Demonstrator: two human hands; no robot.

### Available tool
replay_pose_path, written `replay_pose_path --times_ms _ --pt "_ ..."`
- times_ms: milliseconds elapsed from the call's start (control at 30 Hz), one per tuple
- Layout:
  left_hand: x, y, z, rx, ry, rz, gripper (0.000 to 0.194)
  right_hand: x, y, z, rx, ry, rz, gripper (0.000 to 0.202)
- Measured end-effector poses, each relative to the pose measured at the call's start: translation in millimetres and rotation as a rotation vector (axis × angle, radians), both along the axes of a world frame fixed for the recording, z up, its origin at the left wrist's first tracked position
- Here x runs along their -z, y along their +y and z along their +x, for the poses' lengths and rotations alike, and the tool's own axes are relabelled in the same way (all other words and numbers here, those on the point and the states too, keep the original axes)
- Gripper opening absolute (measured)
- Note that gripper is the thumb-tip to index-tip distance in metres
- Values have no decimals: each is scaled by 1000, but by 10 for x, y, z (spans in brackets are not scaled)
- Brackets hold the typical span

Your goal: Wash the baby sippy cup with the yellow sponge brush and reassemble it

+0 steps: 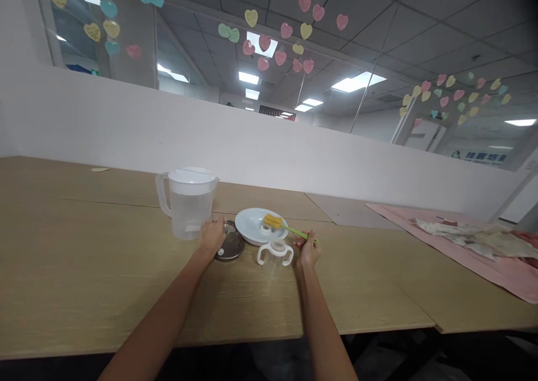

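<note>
Green plastic was what my right hand (308,248) pinched: the handle of a sponge brush (282,226), its yellow head resting over the white plate (252,222). My left hand (211,235) lay curled on a dark glass lid (229,247), beside the clear pitcher (188,203). I judged this the pick-up stage; next called for lifting the brush toward the two-handled cup (275,254) on the tabletop (84,269).
</note>
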State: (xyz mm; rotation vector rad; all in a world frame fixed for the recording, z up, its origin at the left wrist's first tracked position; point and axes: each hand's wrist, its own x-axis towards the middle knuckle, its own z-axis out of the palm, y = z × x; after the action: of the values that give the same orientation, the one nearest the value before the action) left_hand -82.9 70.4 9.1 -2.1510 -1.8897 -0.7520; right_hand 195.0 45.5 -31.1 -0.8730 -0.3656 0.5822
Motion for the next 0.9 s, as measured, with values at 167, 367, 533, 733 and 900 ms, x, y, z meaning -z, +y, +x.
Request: replay_pose_path --times_ms 167,367,533,733,900 --pt "13 -6 15 6 25 -50 34 9 -1 8 6 -217 -18 42" --pt "-100 -85 53 130 -122 136 34 55 18 -45 -34 -371 -99 47" --pt "-30 -141 229 479 -159 223 29 74 45 -82 -167 -282 -107 54" --pt "75 -197 374 629 -98 196 35 43 33 -98 -265 -96 -113 47" --pt "63 -208 386 612 -144 174 33 8 16 -85 -276 25 -92 37"
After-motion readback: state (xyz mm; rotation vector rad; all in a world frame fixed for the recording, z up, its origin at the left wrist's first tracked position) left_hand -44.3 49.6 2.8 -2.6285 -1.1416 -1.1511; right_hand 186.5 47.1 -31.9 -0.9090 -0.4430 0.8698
